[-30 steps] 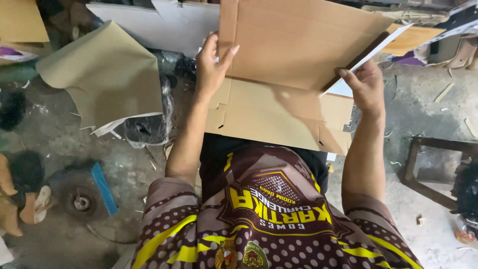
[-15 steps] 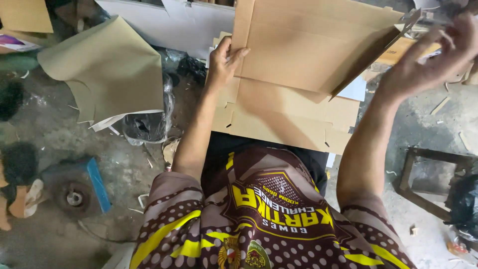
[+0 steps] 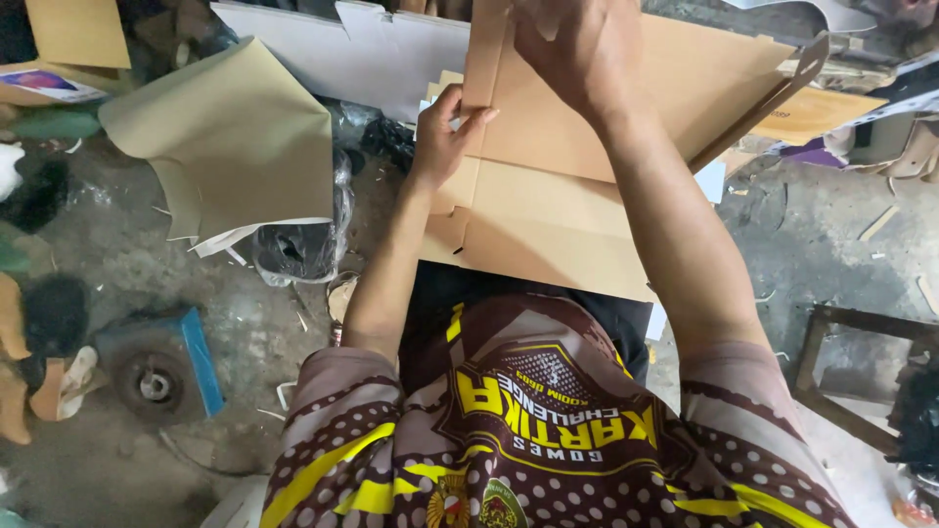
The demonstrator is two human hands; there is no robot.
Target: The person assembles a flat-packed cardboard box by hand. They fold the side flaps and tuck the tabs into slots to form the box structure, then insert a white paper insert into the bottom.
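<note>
Cardboard fills the top middle of your view: a flat, tan, die-cut box blank [image 3: 626, 98] lies tilted across your lap, on top of a second flat blank [image 3: 548, 230] of the same colour that reaches down to your dark shorts [image 3: 440, 303]. Your left hand [image 3: 445, 137] pinches the left edge of the upper blank, thumb on its top face and fingers curled underneath, so that grip is closed on the cardboard. Your right hand [image 3: 577, 49] reaches across from the right and rests, back upward, on the upper part of the same blank near the top edge of the view; its fingers are bent over the sheet, but you cannot tell from here whether they actually clasp it or only press on it. Your patterned brown and yellow shirt [image 3: 548, 440] fills the bottom of the view. To the left, well apart from your hands, a loose sheet of tan paperboard [image 3: 235, 137] droops over a dark plastic bag [image 3: 303, 244] on the grey, littered concrete floor [image 3: 127, 244]. White board pieces [image 3: 372, 49] lie behind the blanks at the top. Lower left sits a small round metal part beside a blue strip [image 3: 196, 357]. At the right edge stands a dark wooden frame [image 3: 851, 332].
</note>
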